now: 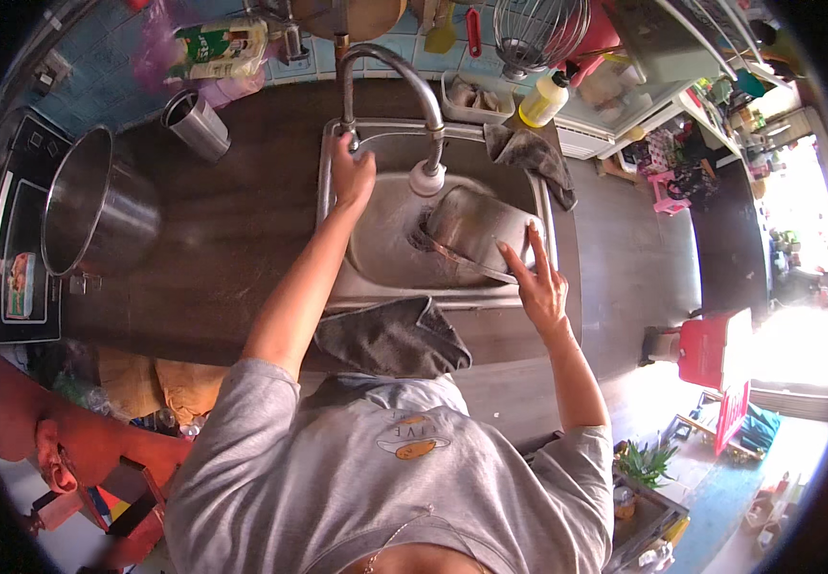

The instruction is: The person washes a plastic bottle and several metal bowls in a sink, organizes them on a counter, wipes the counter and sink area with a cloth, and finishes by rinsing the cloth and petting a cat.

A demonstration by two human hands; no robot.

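My left hand (354,172) is at the handle at the base of the curved metal faucet (396,54), its fingers around it. Beneath the white spout head (427,179) lies the stainless steel sink (378,251). A metal pot (478,226) rests tilted on its side in the sink's right part, its mouth turned down to the lower left. My right hand (542,287) holds the pot by its base and side, fingers spread over the metal. Water appears to run near the drain, partly hidden by the pot.
Grey cloths lie at the sink's front edge (392,337) and back right corner (529,154). A large steel pot (98,208) and a steel cup (198,125) stand left. Behind the sink are a plastic tub (477,100) and a yellow soap bottle (545,100).
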